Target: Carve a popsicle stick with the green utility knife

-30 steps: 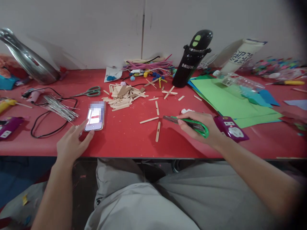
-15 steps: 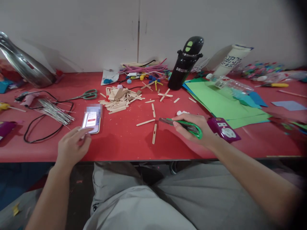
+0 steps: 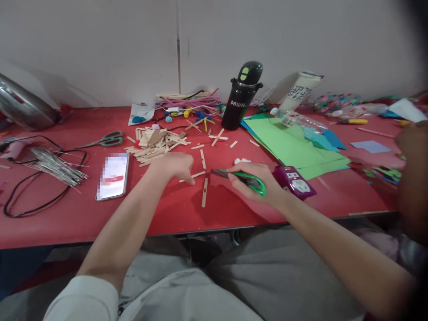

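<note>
My right hand (image 3: 250, 180) is closed around a green and black utility knife (image 3: 250, 180), its blade pointing left just above the table. My left hand (image 3: 177, 167) hovers over a wooden craft stick (image 3: 199, 174), with loosely bent fingers and one digit apart, pointing down. Part of that stick is hidden by the hand, and I cannot tell if they touch. Two more craft sticks lie nearby: an upper one (image 3: 202, 159) and a lower one (image 3: 204, 192), both with dark marks. The three sticks point toward one spot near the knife tip.
A pile of craft sticks (image 3: 158, 140) lies behind my left hand. Left are a lit phone (image 3: 115, 176), scissors (image 3: 112, 139) and metal wires (image 3: 60, 167). Rightward are a purple packet (image 3: 296, 182), green paper (image 3: 284, 142) and a black bottle (image 3: 239, 102). Another person's arm (image 3: 413, 178) shows far right.
My left hand has left the phone and moved right to the left craft stick. My right hand keeps the knife beside the sticks. The view has shifted, and another person's arm has appeared at right.
</note>
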The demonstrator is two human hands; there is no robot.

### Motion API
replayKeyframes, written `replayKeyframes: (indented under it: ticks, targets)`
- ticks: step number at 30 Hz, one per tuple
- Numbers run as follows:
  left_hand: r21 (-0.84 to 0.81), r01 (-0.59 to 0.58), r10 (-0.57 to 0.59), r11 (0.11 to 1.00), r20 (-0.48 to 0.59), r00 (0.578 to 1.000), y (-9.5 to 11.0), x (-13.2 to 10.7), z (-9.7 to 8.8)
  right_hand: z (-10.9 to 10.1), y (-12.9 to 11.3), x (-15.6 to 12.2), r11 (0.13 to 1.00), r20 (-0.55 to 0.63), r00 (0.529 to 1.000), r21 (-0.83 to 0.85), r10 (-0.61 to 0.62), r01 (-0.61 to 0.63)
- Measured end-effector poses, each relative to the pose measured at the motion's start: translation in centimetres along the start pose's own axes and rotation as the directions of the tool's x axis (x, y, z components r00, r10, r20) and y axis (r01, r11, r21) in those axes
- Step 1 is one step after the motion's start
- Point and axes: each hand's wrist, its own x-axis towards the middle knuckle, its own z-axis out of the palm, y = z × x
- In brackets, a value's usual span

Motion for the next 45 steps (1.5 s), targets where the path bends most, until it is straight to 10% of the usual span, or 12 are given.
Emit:
replayKeyframes:
  ticks: [13,21,29,45]
  targets:
    - [-0.210,-0.024,0.019,0.977,-0.027,0.999,-1.2,-0.7,2.0,0.0,0.1,-0.2,1.000,-0.016,1.000,-0.008,0.025,-0.025]
    - [-0.271,-0.204,0.097,0.941,-0.361,0.927,-0.2,0.5,3.2,0.1,0.0,-0.2,1.000,-0.033,0.999,-0.020,-0.002,0.001]
    - [-0.336,-0.235,0.109,0.912,-0.352,0.929,1.4,0.5,3.5,0.0,0.0,-0.3,1.000,-0.018,1.000,-0.021,-0.024,0.023]
    - [-0.138,-0.505,0.341,0.852,-0.587,0.735,2.6,1.2,4.5,1.1,1.1,0.0,0.986,-0.240,0.970,-0.150,0.040,-0.078]
